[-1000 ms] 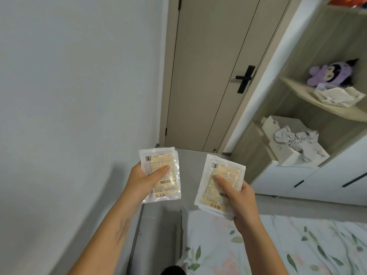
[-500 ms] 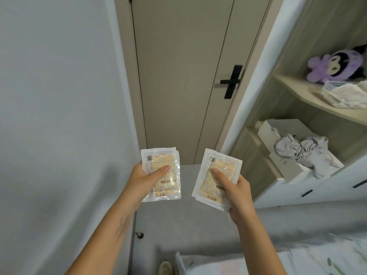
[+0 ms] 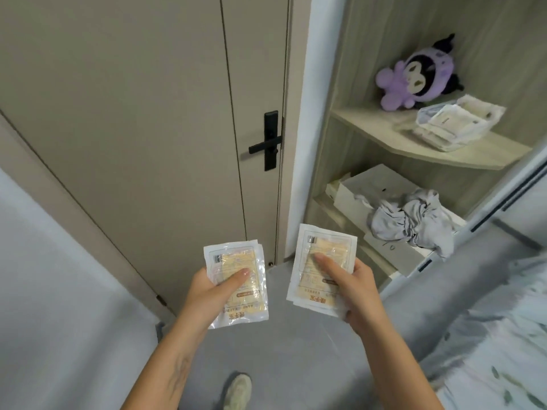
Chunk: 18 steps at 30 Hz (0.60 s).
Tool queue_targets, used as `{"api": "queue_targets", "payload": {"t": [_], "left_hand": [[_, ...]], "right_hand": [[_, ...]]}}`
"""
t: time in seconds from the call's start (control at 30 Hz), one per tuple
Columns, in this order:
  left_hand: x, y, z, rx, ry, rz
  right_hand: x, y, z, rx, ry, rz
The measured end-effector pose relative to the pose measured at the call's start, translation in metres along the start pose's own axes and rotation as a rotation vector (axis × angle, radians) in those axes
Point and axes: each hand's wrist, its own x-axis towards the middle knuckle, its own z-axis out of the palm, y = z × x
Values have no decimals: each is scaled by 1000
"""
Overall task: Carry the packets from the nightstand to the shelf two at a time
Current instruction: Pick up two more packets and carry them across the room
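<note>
- Left grip (image 3: 217,294): left packet (image 3: 236,287) pinched, thumb laid across its face.
- Right grip (image 3: 353,294): right packet (image 3: 321,269) clamped likewise.
- Both packets are held above the floor (image 3: 290,350), short of the shelf (image 3: 393,134).

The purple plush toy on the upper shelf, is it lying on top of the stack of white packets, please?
No, the purple plush toy sits beside the stack of white packets.

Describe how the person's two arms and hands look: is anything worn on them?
Both forearms are bare up to the picture's edge: no sleeves show. The left hand and the right hand wear no gloves, and no ring, watch or bracelet is visible. The one visible thumbnail is short and unpainted.
</note>
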Motion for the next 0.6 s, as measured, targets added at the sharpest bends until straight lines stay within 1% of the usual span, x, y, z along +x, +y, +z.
{"api": "queue_targets", "payload": {"t": [0.23,0.33,0.5,0.6], "left_hand": [[119,56,49,62,-244,-30],[162,82,81,114,-386,-17],[211,110,162,181,-610,5],[234,117,221,200,-720,-6]], "right_hand": [[82,-30,2,41,207,-33],[108,-45,-5,30,299,-57],[142,-76,-42,5,441,-86],[166,-100,-76,33,481,-113]]}}
